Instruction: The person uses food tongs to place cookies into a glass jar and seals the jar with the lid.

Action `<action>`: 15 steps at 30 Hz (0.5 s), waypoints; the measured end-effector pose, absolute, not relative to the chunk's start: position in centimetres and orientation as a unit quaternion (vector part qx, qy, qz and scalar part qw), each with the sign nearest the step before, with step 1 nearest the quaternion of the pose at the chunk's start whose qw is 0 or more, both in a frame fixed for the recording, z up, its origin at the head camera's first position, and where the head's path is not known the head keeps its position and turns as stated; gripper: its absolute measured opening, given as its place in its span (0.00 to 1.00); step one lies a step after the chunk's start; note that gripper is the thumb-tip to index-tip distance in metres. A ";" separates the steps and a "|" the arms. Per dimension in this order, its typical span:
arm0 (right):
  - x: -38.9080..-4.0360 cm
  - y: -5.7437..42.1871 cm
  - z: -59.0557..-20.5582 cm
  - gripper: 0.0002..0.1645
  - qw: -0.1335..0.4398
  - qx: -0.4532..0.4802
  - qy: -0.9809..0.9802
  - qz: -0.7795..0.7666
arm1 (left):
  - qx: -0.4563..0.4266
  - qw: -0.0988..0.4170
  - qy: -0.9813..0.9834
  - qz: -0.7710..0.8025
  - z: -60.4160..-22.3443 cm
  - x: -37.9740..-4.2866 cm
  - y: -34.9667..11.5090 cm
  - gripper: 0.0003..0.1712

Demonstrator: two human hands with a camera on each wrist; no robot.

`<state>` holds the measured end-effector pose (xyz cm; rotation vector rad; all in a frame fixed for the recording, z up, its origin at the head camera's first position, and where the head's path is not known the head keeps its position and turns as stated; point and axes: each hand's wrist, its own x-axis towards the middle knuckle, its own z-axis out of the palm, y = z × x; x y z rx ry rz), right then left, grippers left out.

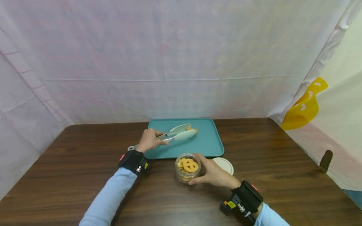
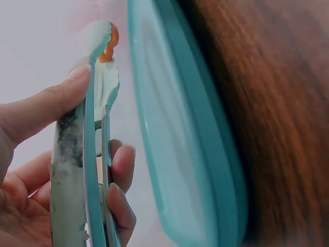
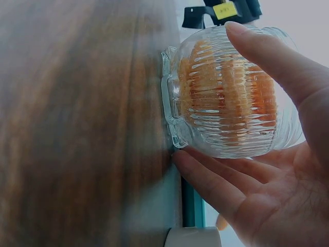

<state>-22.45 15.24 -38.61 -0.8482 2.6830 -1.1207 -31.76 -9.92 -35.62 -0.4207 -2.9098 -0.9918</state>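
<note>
My left hand [image 1: 150, 140] grips metal tongs with pale green tips [image 1: 185, 135] above the blue-green tray [image 1: 210, 142]. Between the tong tips is a golden cookie [image 2: 109, 45], partly hidden by them; the left wrist view shows my thumb on one arm of the tongs and fingers around the other. My right hand [image 1: 213, 172] holds a ribbed clear glass jar [image 3: 226, 98], thumb on one side and fingers on the other. The jar stands upright and uncovered on the table, in front of the tray. Pretzel-shaped cookies [image 1: 190, 165] fill much of it.
A round white lid [image 1: 224, 165] lies on the brown wooden table [image 1: 85, 157], right of the jar and partly behind my right hand. Pale cloth [image 1: 169, 62] hangs behind the table. A yellow cut-out shape [image 1: 302, 110] is at the right side.
</note>
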 end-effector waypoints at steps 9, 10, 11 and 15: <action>-22.5 15.3 -38.7 0.51 0.051 -0.283 0.885 -0.366 | -0.170 0.031 -0.927 -0.334 -35.4 -30.3 -11.8 0.30; -22.5 15.4 -38.7 0.51 0.052 -0.284 0.885 -0.366 | -0.176 0.030 -0.924 -0.339 -35.4 -30.1 -12.1 0.30; -22.5 15.4 -38.7 0.51 0.054 -0.284 0.885 -0.366 | -0.185 0.029 -0.920 -0.343 -35.4 -30.0 -12.3 0.30; -22.5 15.4 -38.7 0.52 0.060 -0.280 0.885 -0.367 | -0.213 0.017 -0.910 -0.355 -35.3 -29.4 -13.3 0.32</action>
